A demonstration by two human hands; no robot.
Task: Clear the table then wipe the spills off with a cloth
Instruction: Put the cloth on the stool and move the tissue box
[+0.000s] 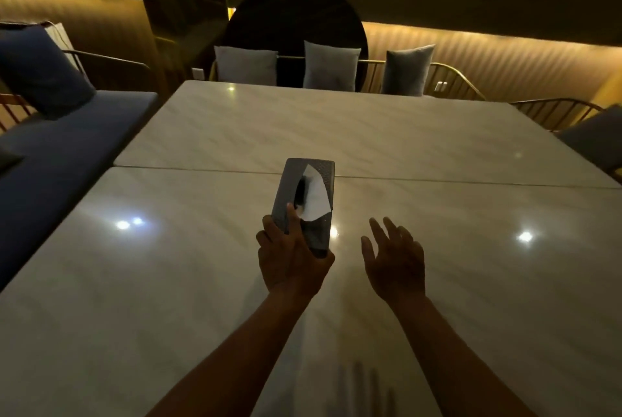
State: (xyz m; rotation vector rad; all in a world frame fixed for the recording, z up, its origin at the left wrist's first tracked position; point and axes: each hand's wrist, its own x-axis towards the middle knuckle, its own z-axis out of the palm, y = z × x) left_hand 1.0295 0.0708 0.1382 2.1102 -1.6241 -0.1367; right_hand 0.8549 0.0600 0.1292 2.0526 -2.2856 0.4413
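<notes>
**Clearing step: tissue box lifted**

Tissue box (304, 203), one white tissue (314, 192) protruding from its slot, gripped at its near end by left hand (291, 260) above middle of surface (168, 282). Right hand (393, 263) beside it, fingers spread, holding nothing. Next, probably: carrying box off surface, then fetching cloth; none visible, spills indiscernible.

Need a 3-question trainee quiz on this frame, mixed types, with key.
1. True or false: the left hand grips the tissue box.
2. The right hand is: A) holding a cloth, B) open and holding nothing, C) pressing on the box.
3. Fill in: a white ____ sticks out of the box's slot.

Key: 1 true. 2 B. 3 tissue.
</notes>
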